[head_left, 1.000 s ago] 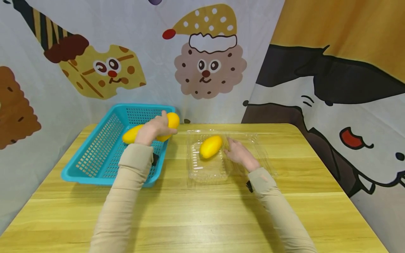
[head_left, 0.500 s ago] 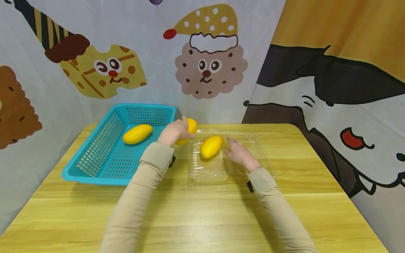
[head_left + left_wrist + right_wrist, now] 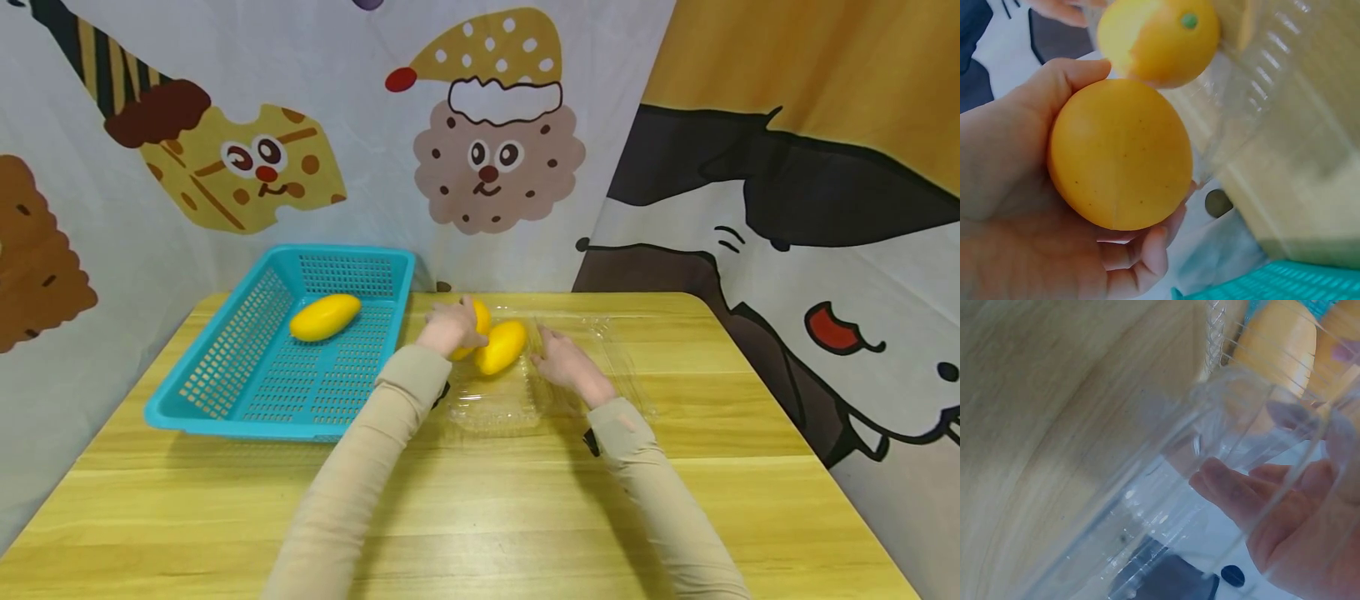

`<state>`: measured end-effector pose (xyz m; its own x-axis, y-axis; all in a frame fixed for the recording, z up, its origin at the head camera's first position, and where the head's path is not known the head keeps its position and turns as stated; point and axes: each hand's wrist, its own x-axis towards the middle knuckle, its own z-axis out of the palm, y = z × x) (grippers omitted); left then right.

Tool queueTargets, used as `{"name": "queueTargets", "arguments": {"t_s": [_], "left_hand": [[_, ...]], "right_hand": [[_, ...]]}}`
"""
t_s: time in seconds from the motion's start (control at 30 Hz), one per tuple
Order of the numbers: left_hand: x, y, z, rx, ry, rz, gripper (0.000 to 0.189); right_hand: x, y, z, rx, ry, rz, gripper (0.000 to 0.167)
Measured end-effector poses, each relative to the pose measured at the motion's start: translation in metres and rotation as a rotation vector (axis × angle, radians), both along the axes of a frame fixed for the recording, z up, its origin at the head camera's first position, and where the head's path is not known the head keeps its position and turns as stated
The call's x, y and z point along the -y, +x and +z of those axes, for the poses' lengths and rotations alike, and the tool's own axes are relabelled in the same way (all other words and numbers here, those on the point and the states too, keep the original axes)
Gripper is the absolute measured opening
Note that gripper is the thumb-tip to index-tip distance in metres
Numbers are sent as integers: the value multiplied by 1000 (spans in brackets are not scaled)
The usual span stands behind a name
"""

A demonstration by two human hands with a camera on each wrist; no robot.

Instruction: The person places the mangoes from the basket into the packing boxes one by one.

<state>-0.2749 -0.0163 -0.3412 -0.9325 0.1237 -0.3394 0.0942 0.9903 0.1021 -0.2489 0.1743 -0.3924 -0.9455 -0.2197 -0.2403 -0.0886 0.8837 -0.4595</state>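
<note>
My left hand (image 3: 448, 327) holds a yellow mango (image 3: 1119, 153) over the left part of a clear plastic clamshell container (image 3: 495, 412). Thumb and fingers curve round the fruit in the left wrist view. A second mango (image 3: 501, 348), with a green stem spot, lies in the container right beside the held one. At the container's middle edge, between tray and lid, my right hand (image 3: 567, 364) grips the thin plastic. Through the clear wall, the right wrist view shows its fingers (image 3: 1229, 490) bent at that edge. One more mango (image 3: 325, 317) lies in the blue basket.
The blue perforated basket (image 3: 247, 432) stands on the left of the wooden table (image 3: 480, 517), close to the container. The container's open lid (image 3: 626, 358) spreads to the right. Behind the table hangs a cartoon-printed cloth (image 3: 495, 258).
My left hand has carried the mango rightward, out over the basket's edge and down to the container. The right hand and the container have stayed put.
</note>
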Motion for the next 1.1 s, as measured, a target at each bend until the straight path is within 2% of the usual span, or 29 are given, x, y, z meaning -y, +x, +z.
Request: {"name": "queueTargets", "arguments": {"t_s": [0.33, 0.77, 1.1], "left_hand": [[-8, 2, -8, -41, -13, 32, 84], [-10, 0, -21, -51, 1, -5, 86], [-11, -2, -23, -43, -13, -19, 86]], "right_hand": [[1, -1, 0, -7, 37, -11, 69], [2, -1, 0, -10, 43, -2, 69], [2, -2, 1, 7, 27, -13, 69]]}}
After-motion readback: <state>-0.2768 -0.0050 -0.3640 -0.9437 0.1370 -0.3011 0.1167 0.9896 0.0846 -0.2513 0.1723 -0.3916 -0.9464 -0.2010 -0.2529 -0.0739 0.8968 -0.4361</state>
